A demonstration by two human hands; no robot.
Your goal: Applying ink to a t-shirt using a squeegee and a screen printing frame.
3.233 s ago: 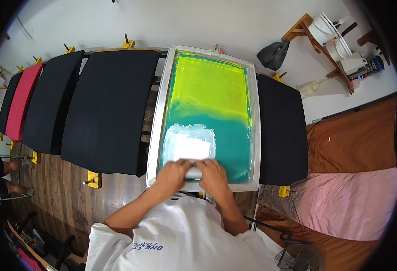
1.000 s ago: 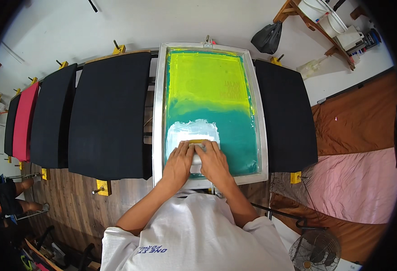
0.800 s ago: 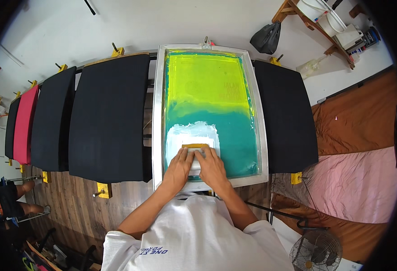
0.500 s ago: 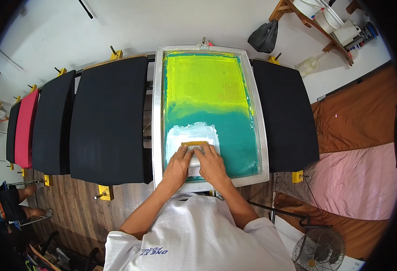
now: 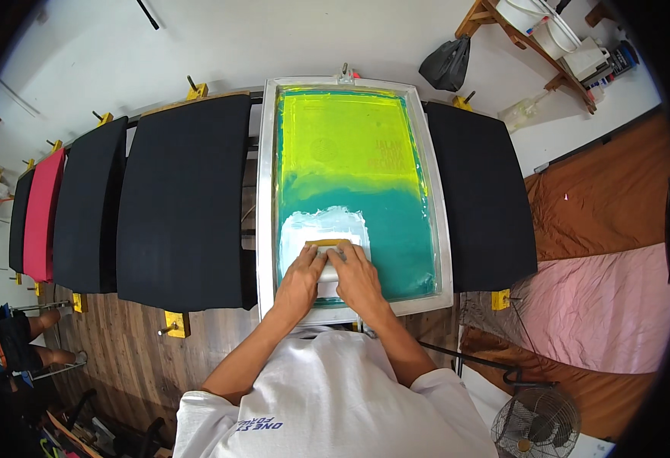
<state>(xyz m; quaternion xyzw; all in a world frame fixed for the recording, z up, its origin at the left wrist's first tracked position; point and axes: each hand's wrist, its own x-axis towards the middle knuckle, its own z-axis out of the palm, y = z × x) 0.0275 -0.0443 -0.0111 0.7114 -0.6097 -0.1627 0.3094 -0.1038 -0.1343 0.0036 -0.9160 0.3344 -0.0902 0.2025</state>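
A screen-printing frame (image 5: 445, 229) with silver edges lies in front of me, its mesh showing yellow-green across the far part and teal nearer me. A patch of white ink (image 5: 327, 220) sits on its near left area. My left hand (image 5: 298, 281) and my right hand (image 5: 358, 281) are closed side by side on a squeegee (image 5: 327, 243) with a yellowish blade, fingertips on top, within the white ink. The squeegee's lower part is partly hidden by my fingers.
Black padded boards (image 5: 178, 198) and a pink one (image 5: 41, 214) line the left; another black board (image 5: 484, 198) adjoins the frame's right. A wooden shelf (image 5: 488, 17) with containers is on the wall. A person's legs (image 5: 45, 355) show at lower left; a fan (image 5: 537, 420) at lower right.
Compared with about three seconds ago, my hands and the squeegee are slightly farther up the screen, with the yellow blade now showing. Over the last second they have barely moved.
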